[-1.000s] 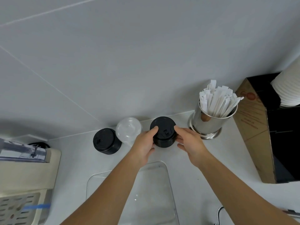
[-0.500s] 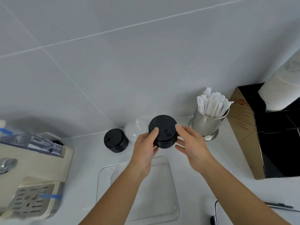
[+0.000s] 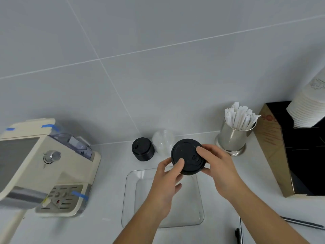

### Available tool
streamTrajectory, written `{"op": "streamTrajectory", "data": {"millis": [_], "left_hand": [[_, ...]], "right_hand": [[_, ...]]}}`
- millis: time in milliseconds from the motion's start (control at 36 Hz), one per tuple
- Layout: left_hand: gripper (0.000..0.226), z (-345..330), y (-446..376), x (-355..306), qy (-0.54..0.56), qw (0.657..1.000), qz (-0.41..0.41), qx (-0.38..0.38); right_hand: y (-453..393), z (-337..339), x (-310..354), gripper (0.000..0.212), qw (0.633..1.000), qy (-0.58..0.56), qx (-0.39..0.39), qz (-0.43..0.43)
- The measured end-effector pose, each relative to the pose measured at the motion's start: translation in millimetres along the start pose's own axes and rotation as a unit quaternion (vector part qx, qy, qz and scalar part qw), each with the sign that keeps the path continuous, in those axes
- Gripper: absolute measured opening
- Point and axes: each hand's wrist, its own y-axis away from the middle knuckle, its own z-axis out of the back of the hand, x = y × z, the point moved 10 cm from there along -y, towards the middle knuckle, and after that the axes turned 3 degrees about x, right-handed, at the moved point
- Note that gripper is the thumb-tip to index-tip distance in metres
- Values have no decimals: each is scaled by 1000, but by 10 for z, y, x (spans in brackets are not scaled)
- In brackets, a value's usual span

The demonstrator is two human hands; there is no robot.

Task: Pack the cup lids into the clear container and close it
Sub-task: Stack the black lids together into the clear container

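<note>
Centre of frame: stack of black cup lids (image 3: 186, 155) pinched between left hand (image 3: 168, 175) and right hand (image 3: 217, 166), raised over the clear container (image 3: 130, 199). Farther up, beside the wall: second black lid stack (image 3: 142, 149) and clear dome lids (image 3: 163, 141).

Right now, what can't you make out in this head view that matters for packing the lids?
- How many lids the held black stack has: seen from above, fingers cover its sides.
- Clear container: both forearms hide its middle, so contents are uncertain.
- Clear lids at the wall: transparent, count unreadable.
- Container's cover: perhaps the item cut off by the bottom edge; cannot tell.
</note>
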Motion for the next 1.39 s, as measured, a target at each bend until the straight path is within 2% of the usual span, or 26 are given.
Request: {"op": "streamTrajectory", "data": {"millis": [250,361,500,667,806,917,944,1000,1083,1194,1306,1389], "left_hand": [[52,350,181,93,-30,999,12,-34],[48,448,229,199,-27,999,27,-8],[66,519,277,300,-8,999,30,16],[59,638,266,421,25,999,36,18],[52,784,261,486,51,998,37,-22],[37,893,242,511,45,997,32,-56],[37,924,235,520,44,997,32,-62],[41,984,216,525,34,996,31,-75],[64,1083,161,534,-3,994,26,-104],[101,1090,113,531,-52,990,16,-132],[96,1018,85,532,-70,989,7,-129],[78,969,87,532,-95,988,-9,-121]], "right_hand": [[208,-203,-166,19,996,65,53,-19],[294,-277,-281,22,993,90,69,-26],[349,-348,-409,22,989,96,94,-53],[361,-459,-524,19,988,91,114,-59],[344,-513,-639,22,981,138,117,-65],[342,-529,-655,48,972,201,107,-50],[358,-526,-657,47,969,220,104,-43],[419,-489,-600,38,963,256,81,-9],[563,-477,-468,31,952,292,55,76],[714,-593,-525,32,928,347,86,105],[767,-730,-666,40,901,401,133,101],[761,-744,-756,42,884,432,153,88]]}}
